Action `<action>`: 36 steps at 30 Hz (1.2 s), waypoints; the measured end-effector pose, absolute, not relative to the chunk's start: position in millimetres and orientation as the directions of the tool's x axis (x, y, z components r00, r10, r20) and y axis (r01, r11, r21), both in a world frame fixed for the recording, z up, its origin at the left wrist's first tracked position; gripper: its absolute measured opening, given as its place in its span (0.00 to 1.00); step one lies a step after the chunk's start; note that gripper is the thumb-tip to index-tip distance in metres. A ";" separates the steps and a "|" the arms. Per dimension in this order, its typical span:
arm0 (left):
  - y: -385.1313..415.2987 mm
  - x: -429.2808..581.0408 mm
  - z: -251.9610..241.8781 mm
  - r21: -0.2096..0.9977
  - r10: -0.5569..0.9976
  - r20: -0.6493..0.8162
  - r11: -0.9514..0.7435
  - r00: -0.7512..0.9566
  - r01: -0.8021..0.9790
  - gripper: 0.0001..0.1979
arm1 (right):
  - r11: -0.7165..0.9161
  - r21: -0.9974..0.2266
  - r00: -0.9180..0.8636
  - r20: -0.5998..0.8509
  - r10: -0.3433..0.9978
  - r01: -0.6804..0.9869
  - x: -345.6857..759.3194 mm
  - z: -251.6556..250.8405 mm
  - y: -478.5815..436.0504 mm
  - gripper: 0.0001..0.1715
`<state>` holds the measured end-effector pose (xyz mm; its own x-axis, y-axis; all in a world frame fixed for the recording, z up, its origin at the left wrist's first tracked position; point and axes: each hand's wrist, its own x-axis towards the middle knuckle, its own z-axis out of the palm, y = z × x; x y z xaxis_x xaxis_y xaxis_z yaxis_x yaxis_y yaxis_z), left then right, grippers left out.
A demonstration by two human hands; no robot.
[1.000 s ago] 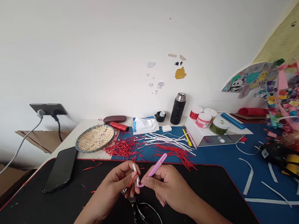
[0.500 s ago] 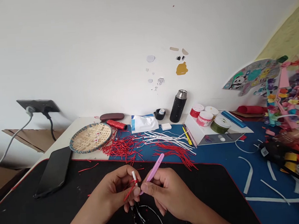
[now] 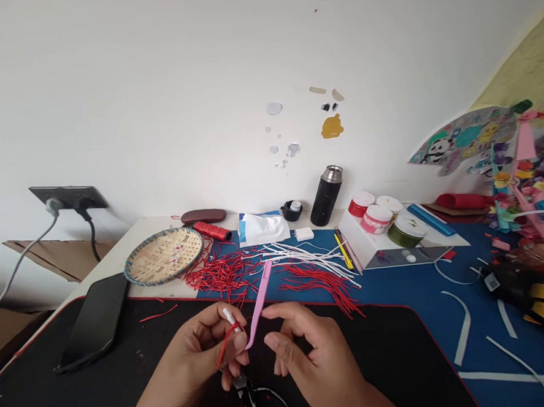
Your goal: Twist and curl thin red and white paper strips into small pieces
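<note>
My left hand (image 3: 202, 349) pinches a short white cord (image 3: 228, 317) with red thread (image 3: 227, 344) tied round it. The bent lower end of a slim pink plastic tool (image 3: 261, 293) is at its fingertips too, and the tool stands nearly upright. My right hand (image 3: 313, 348) is just to the right, thumb and index finger apart and nothing between them. Its index fingertip is at the pink tool's edge; whether it touches, I cannot tell. Below the left fingers are what look like black-handled scissors (image 3: 243, 389), partly hidden.
Red cord pieces (image 3: 225, 271) and white cords (image 3: 309, 256) lie behind the black mat (image 3: 169, 323). A woven basket (image 3: 141, 260), a phone (image 3: 95, 322), a black flask (image 3: 327, 194) and lidded tubs (image 3: 377, 220) stand around. Paper strips (image 3: 464, 333) lie at right.
My right thumb and index finger have opened off the pink tool, which now stands steeper at my left fingertips. The white cord has tilted leftward.
</note>
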<state>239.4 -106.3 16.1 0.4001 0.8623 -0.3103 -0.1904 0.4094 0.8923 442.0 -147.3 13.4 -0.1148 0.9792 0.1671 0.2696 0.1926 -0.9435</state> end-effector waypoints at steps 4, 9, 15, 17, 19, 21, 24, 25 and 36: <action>-107.7 241.0 16.8 0.858 0.830 -0.340 0.467 0.443 -0.215 0.22 | 0.401 -0.820 -0.151 0.372 0.916 0.408 443.2 12.8 -149.1 0.22; -110.9 242.8 15.5 0.824 0.785 -0.355 0.519 0.507 -0.227 0.22 | 0.532 -0.710 -0.204 0.498 0.843 0.462 444.7 9.3 -147.8 0.22; -112.7 241.9 14.5 0.797 0.777 -0.358 0.543 0.517 -0.265 0.22 | 0.554 -0.706 -0.237 0.504 0.830 0.441 444.3 12.2 -147.0 0.16; -112.3 241.6 14.7 0.793 0.775 -0.363 0.548 0.518 -0.264 0.22 | 0.545 -0.725 -0.246 0.487 0.838 0.420 444.3 13.4 -147.3 0.14; -111.5 241.3 15.0 0.785 0.773 -0.370 0.557 0.516 -0.272 0.21 | 0.528 -0.740 -0.251 0.465 0.849 0.417 444.2 13.7 -147.7 0.13; -110.8 241.0 15.4 0.775 0.775 -0.371 0.562 0.511 -0.289 0.20 | 0.508 -0.750 -0.256 0.439 0.861 0.424 443.9 13.3 -148.2 0.15; -110.5 241.2 16.1 0.767 0.771 -0.368 0.568 0.520 -0.300 0.20 | 0.477 -0.767 -0.276 0.392 0.878 0.429 442.6 13.3 -148.9 0.16; -110.4 241.3 16.5 0.763 0.771 -0.370 0.571 0.518 -0.303 0.19 | 0.462 -0.777 -0.282 0.371 0.885 0.428 442.0 13.8 -149.0 0.14; -109.7 244.4 17.1 0.793 0.847 -0.329 0.487 0.417 -0.366 0.19 | 0.217 -0.928 -0.333 0.111 0.937 0.303 437.9 23.5 -148.1 0.16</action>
